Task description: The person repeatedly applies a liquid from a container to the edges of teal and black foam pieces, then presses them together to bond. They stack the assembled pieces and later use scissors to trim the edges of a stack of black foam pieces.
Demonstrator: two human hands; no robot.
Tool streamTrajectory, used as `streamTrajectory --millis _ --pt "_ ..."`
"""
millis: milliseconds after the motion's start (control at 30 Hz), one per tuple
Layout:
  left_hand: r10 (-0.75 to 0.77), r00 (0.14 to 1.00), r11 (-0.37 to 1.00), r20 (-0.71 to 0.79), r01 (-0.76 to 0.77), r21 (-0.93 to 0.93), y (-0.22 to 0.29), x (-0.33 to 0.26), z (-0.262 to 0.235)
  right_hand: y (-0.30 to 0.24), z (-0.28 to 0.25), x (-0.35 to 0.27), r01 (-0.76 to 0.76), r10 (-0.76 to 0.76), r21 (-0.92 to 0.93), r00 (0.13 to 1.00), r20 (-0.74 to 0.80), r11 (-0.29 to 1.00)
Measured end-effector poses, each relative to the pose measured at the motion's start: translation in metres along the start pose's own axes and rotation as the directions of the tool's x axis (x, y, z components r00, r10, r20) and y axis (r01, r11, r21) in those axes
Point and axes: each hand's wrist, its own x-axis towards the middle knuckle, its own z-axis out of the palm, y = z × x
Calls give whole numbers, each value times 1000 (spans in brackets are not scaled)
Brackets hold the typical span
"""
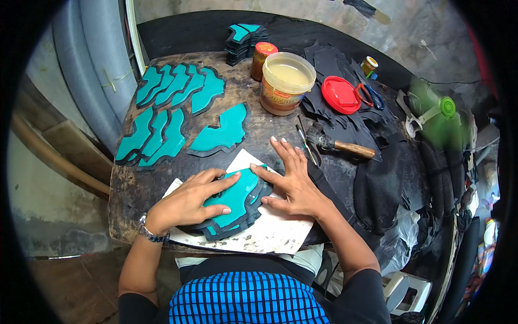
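Both hands are pressing flat, fingers spread, on a stack of teal-faced, black-edged cut shoe pieces point(234, 202); left hand point(189, 200) is covering its left end, right hand point(294, 181) its right edge; the stack is lying on a stained white sheet point(272, 232) atop the worn dark table point(135, 189); 2 rows of matching teal pieces point(172, 108) are lying beyond, near a wooden-handled hammer point(337, 143) and an open tub of yellowish glue point(286, 81).
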Motion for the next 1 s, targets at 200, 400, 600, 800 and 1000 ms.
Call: streamTrajectory --millis 200,400,600,800,1000 --pt "-3 1000 1000 -13 3 -25 1 -1 2 -13 4 -18 0 -1 -62 1000 -15 998" --pt "-14 1000 999 -8 14 -49 0 -2 3 -25 15 -25 22 -34 -157 997 -72 987" --pt "-4 1000 996 -22 2 -85 0 -1 2 -23 13 -30 267 -286 -209 956 -66 941" --pt "-44 999 990 -22 41 -137 2 0 0 -18 8 -19 142 -172 -192 974 -146 971" --pt "-31 999 987 -33 25 -159 1 0 -2 -21 10 -25 312 -315 -106 949 -13 944"
